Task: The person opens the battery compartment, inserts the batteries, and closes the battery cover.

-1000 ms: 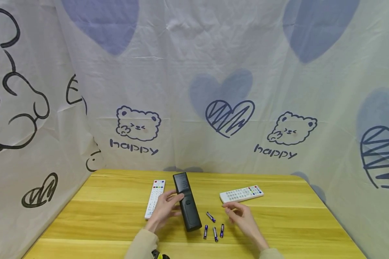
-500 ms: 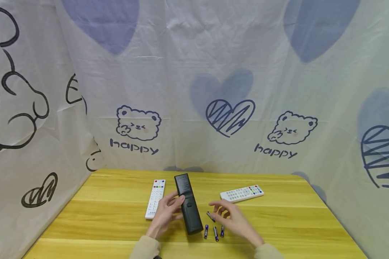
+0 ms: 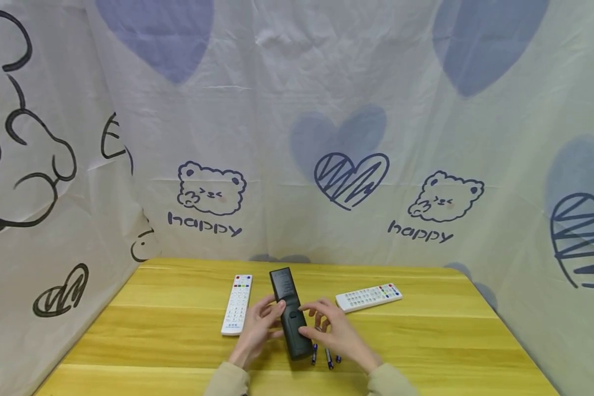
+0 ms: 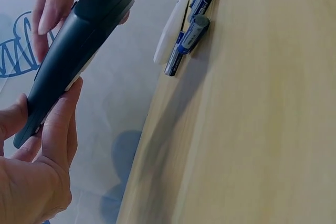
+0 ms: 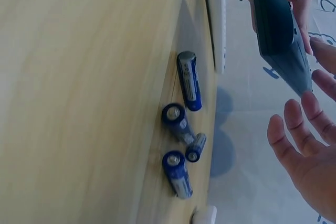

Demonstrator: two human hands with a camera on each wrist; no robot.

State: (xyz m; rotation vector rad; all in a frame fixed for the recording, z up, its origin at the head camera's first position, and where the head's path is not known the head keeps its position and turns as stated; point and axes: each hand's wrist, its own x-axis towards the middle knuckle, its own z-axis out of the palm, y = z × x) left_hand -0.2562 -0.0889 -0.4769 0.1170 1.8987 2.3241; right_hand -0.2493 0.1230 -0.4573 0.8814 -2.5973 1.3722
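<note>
My left hand (image 3: 258,325) grips a black remote control (image 3: 296,336) by its left side, thumb on top and fingers beneath. The remote is raised over the table and tilted, its back with a small oval latch facing up. From the right comes my right hand (image 3: 340,333), its thumb and index fingertips at the remote's right edge near the latch and its other fingers loosely spread. Under that hand lie several small blue batteries (image 3: 329,358), partly hidden in the head view. The right wrist view shows the batteries (image 5: 189,81) apart from the fingers.
On the wooden table (image 3: 425,341), a white remote (image 3: 237,305) lies left of my left hand. Another white remote (image 3: 368,297) lies slanted behind my right hand. A printed cloth (image 3: 277,220) hangs behind and beside the table.
My right hand has moved left, passing over the batteries to the black remote. My left hand and the black remote have shifted slightly right and nearer. The batteries stay put.
</note>
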